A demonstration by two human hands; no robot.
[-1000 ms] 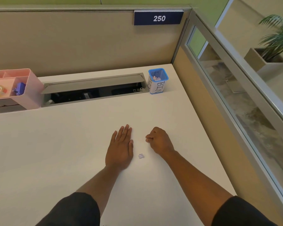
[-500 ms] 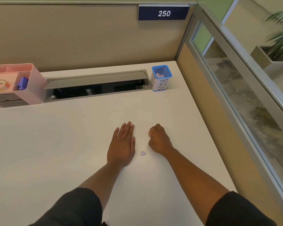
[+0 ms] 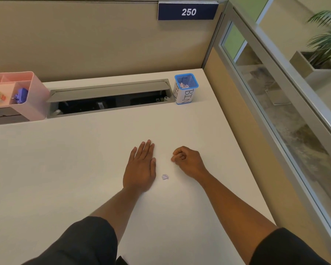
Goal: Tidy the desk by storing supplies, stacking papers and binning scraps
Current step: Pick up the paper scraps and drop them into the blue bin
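Crumpled pale-lilac paper scrap (image 3: 165, 177) is seen lying on the white desk (image 3: 65, 169) between the two hands, just beside the left hand (image 3: 139, 169), which is laid flat with fingers (image 3: 144, 150) extended. The right hand (image 3: 187, 159) is curled into a loose fist; whether anything is held cannot be told. A blue mesh bin labelled BIN (image 3: 185, 88) is placed at the far right corner.
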